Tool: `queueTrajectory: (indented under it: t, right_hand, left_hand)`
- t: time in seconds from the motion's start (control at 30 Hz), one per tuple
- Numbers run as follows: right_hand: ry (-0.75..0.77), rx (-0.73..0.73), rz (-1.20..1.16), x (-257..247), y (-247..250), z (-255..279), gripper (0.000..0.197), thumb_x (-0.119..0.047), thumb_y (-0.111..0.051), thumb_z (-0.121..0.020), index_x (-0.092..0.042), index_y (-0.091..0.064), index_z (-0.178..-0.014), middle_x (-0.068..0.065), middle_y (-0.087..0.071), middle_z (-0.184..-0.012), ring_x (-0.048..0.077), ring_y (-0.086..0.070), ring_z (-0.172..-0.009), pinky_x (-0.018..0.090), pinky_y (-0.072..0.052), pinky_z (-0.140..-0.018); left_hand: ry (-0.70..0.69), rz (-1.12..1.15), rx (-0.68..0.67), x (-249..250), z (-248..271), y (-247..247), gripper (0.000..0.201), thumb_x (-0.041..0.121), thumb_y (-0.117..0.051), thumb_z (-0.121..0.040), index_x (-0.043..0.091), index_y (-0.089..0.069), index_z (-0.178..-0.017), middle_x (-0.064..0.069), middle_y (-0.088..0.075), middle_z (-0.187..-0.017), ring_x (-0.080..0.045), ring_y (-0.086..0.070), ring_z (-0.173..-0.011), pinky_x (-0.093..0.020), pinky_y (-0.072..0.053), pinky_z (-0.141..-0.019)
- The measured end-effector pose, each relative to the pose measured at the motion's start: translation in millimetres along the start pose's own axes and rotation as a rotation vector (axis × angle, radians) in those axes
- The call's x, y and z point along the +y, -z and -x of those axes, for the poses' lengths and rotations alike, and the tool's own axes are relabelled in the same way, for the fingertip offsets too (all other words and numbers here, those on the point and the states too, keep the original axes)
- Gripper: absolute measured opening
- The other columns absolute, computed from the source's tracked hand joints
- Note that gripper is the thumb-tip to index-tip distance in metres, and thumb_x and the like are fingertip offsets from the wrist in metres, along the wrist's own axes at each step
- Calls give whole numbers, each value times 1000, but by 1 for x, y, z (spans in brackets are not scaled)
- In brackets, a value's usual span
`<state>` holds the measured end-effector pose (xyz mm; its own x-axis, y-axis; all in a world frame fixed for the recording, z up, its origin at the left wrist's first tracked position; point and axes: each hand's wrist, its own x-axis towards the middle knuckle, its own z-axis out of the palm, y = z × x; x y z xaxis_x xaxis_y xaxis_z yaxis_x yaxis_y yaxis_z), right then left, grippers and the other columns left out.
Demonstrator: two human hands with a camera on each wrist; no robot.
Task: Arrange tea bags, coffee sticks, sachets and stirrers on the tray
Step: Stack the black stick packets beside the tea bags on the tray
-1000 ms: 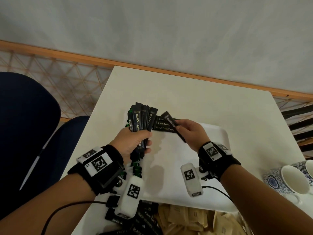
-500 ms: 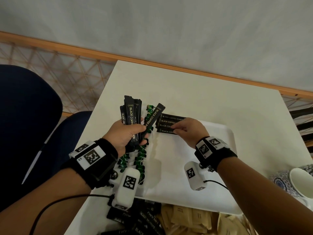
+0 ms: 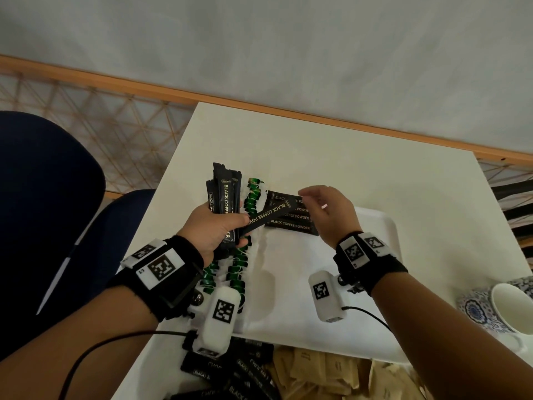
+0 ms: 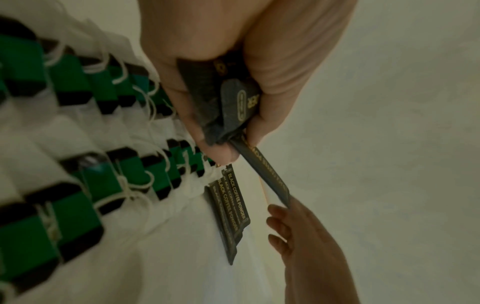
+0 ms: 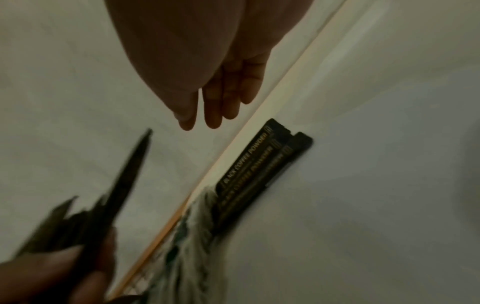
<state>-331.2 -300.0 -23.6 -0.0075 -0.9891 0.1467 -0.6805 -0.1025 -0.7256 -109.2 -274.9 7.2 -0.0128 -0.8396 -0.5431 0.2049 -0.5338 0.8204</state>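
Note:
My left hand [image 3: 230,226] grips a bundle of black coffee sticks [image 3: 223,194] above the left side of the white tray [image 3: 375,255]. Its thumb pushes one coffee stick [image 3: 269,217] out slantwise to the right; that stick [image 4: 265,174] also juts from the fist in the left wrist view. My right hand [image 3: 313,199] hovers with straight fingers [image 5: 213,115] just at the stick's tip, holding nothing. Below it, several coffee sticks [image 3: 291,225] lie side by side on the tray. Two rows of tea bags with green tags [image 3: 240,272] lie along the tray's left side.
Loose black coffee sticks [image 3: 230,370] and brown sachets [image 3: 331,373] are heaped at the table's near edge. A blue-patterned cup [image 3: 504,307] stands at the right. A dark blue chair [image 3: 43,197] is beside the table's left edge.
My right hand laid its stick on the tray, let go, and rose toward the left hand. The left thumb has slid one stick farther out to the right.

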Motion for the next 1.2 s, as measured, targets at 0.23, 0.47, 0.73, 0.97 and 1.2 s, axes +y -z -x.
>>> queueTrajectory:
  t: [0.23, 0.47, 0.73, 0.97, 1.2]
  right_hand:
    - [198, -218, 136, -24, 12, 19, 33, -41, -50, -91, -25, -68, -113, -7, -66, -101, 11, -54, -98, 20, -37, -83]
    - [-79, -415, -52, -24, 18, 30, 17, -29, -69, -84, -37, -70, -99, -15, -68, -88, 3, -60, -79, 18, -47, -77]
    - [-428, -190, -866, -29, 16, 28, 23, 2, -70, -78, -13, -65, -95, 0, -66, -71, 12, -62, -62, 22, -49, -61]
    - [-410, -308, -890, -30, 1, 35, 29, -8, -57, -91, -20, -56, -117, -1, -73, -96, 14, -68, -86, 27, -52, -76]
    - [-422, -263, -855, -29, -12, 33, 23, -11, -55, -95, -2, -53, -116, 8, -71, -104, 19, -70, -86, 24, -53, -68]
  left_hand:
    - [-52, -67, -34, -5, 6, -14, 23, -10, -68, -79, 0, -61, -98, -18, -66, -88, -23, -61, -60, -28, -55, -47]
    - [-138, -67, -4, -5, 11, -18, 18, -8, -69, -79, -1, -62, -94, -14, -65, -80, -23, -60, -57, -30, -55, -53]
    - [-63, -46, -66, -14, 13, -21, 16, -12, -66, -80, 1, -61, -89, -14, -65, -77, -27, -65, -63, -37, -58, -59]
    - [-21, -48, -118, -21, 13, -17, 19, -7, -67, -81, 3, -60, -95, -15, -69, -78, -29, -68, -72, -42, -58, -68]
    - [3, -19, -117, -17, 11, -15, 23, -4, -68, -82, 0, -62, -104, -17, -69, -86, -26, -69, -75, -41, -58, -69]
